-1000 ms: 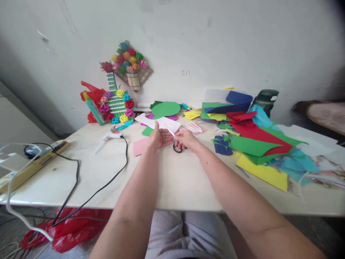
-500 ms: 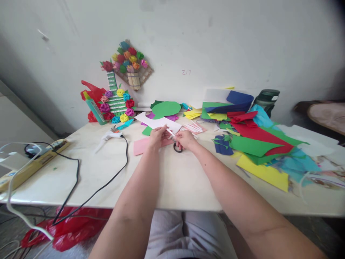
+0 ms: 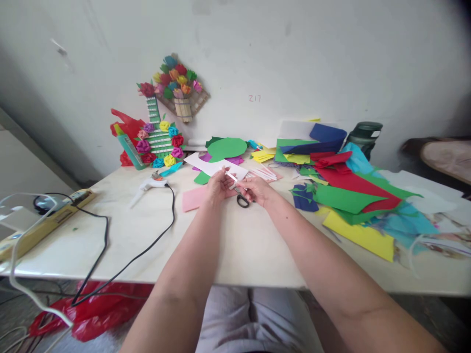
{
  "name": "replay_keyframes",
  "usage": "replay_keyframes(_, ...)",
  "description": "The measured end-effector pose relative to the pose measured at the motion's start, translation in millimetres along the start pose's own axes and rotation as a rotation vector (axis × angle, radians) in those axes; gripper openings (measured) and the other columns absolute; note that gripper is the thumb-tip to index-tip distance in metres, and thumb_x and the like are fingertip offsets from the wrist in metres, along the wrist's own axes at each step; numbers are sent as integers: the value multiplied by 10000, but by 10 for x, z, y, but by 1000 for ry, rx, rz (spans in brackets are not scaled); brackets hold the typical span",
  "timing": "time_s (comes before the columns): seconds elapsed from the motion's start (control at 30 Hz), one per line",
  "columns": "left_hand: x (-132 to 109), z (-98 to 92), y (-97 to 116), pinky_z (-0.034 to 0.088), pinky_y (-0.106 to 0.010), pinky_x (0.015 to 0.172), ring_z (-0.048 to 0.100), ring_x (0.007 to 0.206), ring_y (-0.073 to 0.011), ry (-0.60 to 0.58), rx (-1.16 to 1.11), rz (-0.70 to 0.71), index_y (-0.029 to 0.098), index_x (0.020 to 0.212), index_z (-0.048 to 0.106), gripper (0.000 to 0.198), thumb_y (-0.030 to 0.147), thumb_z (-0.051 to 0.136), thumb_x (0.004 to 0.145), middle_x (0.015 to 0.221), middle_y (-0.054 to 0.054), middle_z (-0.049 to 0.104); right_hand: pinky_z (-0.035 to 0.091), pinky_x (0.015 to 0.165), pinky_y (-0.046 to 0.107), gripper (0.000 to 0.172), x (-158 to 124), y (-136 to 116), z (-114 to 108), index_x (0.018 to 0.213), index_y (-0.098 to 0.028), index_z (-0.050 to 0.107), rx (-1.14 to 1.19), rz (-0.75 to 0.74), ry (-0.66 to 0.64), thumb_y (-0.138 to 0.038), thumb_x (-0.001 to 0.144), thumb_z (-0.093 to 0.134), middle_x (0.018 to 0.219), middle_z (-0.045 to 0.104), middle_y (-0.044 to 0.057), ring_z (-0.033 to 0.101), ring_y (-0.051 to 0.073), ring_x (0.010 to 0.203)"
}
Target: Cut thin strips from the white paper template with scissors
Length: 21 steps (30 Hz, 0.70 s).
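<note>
My left hand and my right hand meet over the middle of the table. Between their fingertips is a thin white paper strip, pinched by both hands. Under my left hand lies a pink paper sheet. Black-handled scissors rest on the table just below my right hand. A white sheet lies right behind the hands.
A white glue gun with a black cord lies at left. Paper-flower crafts lean on the wall. Coloured paper sheets pile up at right beside a dark bottle. A yellow power strip sits far left.
My left hand went from open and flat to fingers closed on the strip. Both hands lifted slightly and the strip tilted up toward the left.
</note>
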<state>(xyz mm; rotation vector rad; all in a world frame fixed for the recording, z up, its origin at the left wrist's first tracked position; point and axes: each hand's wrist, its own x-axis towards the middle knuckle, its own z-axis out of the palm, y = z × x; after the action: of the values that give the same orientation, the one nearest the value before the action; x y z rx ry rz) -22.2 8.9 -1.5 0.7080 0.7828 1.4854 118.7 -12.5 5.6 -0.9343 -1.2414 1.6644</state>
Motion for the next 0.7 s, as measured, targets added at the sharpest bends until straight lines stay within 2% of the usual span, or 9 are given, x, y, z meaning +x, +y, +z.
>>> replay_keyframes(0.17, 32, -33, -14, 464, -189, 501, 580, 464, -97, 44, 76, 36, 109, 851, 615, 280, 384, 581, 809, 620, -68, 664, 262, 261, 157, 106, 23, 36, 21, 687, -126, 560, -140, -25, 61, -207, 743, 599, 415, 539, -39, 409, 54, 262)
replay_keyframes(0.3, 59, -62, -19, 466, -197, 513, 602, 499, -106, 54, 73, 60, 118, 843, 611, 304, 415, 549, 826, 636, -63, 669, 198, 256, 146, 174, 4, 17, 68, 666, -125, 545, -285, -31, 126, -232, 802, 560, 347, 476, -55, 334, 37, 234)
replay_keyframes(0.4, 54, -51, -10, 465, -190, 524, 626, 553, -111, 68, 28, 47, 124, 822, 606, 299, 413, 534, 839, 647, -56, 667, 152, 265, 138, 184, -10, -3, 85, 663, -118, 537, -258, -19, 118, -201, 827, 522, 310, 422, -65, 284, 25, 235)
replay_keyframes(0.5, 44, -23, -1, 467, -183, 550, 633, 591, -104, 83, -40, 28, 132, 826, 614, 269, 388, 533, 847, 685, -49, 671, 117, 271, 146, 174, -17, -19, 65, 689, -120, 540, -121, 4, 41, -233, 820, 544, 310, 390, -80, 241, 22, 236)
replay_keyframes(0.6, 36, 0, 3, 486, -186, 624, 645, 663, -102, 79, -118, 26, 153, 860, 629, 249, 386, 541, 845, 752, -44, 682, 136, 282, 156, 190, -30, -39, 25, 707, -128, 544, 42, 45, -109, -286, 809, 577, 321, 344, -107, 194, 20, 241)
replay_keyframes(0.7, 19, 12, 9, 500, -192, 680, 649, 705, -98, 44, -173, 45, 169, 901, 642, 257, 388, 512, 864, 792, -41, 687, 147, 296, 163, 203, -50, -61, 1, 720, -129, 552, 137, 107, -242, -276, 855, 515, 321, 294, -119, 162, 25, 246)
